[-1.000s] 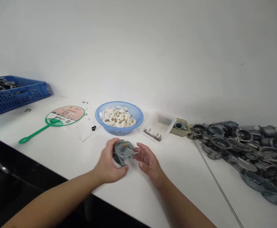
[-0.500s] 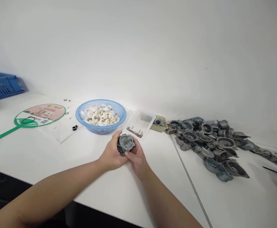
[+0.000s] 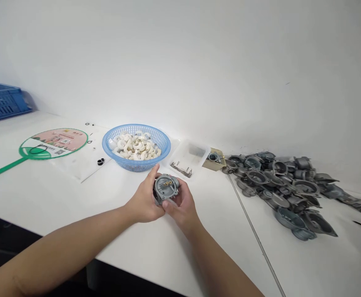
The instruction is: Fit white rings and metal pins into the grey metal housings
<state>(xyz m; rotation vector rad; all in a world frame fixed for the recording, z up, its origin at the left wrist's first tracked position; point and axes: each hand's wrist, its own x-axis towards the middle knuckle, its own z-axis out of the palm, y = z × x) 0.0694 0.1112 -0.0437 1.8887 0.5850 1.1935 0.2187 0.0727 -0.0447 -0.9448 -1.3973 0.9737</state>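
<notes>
At the far left edge sits a blue crate (image 3: 1,101), and below it a green-handled fan (image 3: 38,149) lies flat on the white table (image 3: 75,206). Right of the fan, a blue basket (image 3: 136,147) holds white curved pieces. Just below it, at frame centre, the left hand (image 3: 145,202) and right hand (image 3: 182,206) both close around a grey metal casting (image 3: 165,189), held just above the table with its open face up. Behind it stands a clear tray (image 3: 188,159) of pins. A heap of grey castings (image 3: 282,185) fills the right.
</notes>
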